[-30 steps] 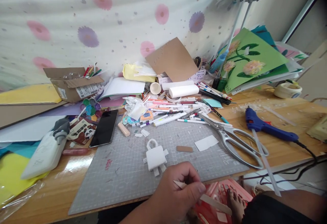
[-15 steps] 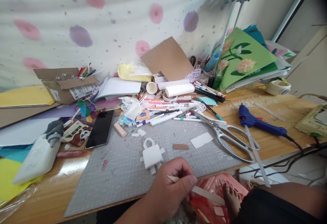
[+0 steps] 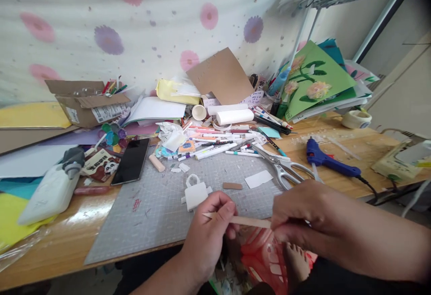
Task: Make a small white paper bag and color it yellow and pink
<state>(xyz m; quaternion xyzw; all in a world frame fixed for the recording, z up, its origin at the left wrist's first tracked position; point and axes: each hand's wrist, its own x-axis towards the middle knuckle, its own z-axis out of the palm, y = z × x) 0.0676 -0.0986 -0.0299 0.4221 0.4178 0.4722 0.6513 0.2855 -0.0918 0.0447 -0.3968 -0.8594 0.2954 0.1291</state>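
A thin pale strip (image 3: 251, 222), paper or card by its look, is stretched between my two hands over the front edge of the table. My left hand (image 3: 215, 223) pinches it near its left end, which sticks out past the thumb. The other end is pinched between thumb and fingers of my right hand (image 3: 299, 218). Just beyond my left hand lies a small white paper bag shape (image 3: 196, 195) with a ring handle, on the grey cutting mat (image 3: 141, 223). A brown strip (image 3: 232, 186) and a white paper piece (image 3: 258, 179) lie farther right.
Large scissors (image 3: 281, 169) lie behind my right hand, partly hidden by it. A blue glue gun (image 3: 332, 160) rests at the right with its cord. Pens (image 3: 215, 150) crowd the mat's back edge. A phone (image 3: 131, 161) and a glue bottle (image 3: 50, 196) lie left. Below is a red basket (image 3: 266, 259).
My right hand has come in from the right and taken hold of the strip's right end. The strip now lies flatter, and my left hand has shifted slightly left. The view has turned a little.
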